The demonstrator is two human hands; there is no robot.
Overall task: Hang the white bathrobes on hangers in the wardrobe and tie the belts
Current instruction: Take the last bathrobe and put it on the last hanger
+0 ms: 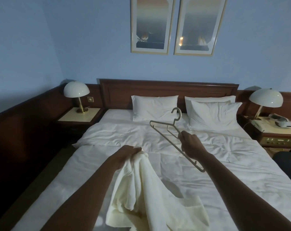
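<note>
A white bathrobe hangs bunched from my left hand, which grips its upper part above the bed; its lower folds rest on the sheet near the bottom of the view. My right hand holds a pale plastic hanger by its right shoulder arm, tilted, with the hook pointing up toward the pillows. The hanger is apart from the robe, to its right and higher. No belt can be told apart from the robe's folds. No wardrobe is in view.
A double bed with white sheets and two pillows fills the middle. Bedside tables with dome lamps stand on both sides; the right one carries a telephone. A dark object sits at the right edge.
</note>
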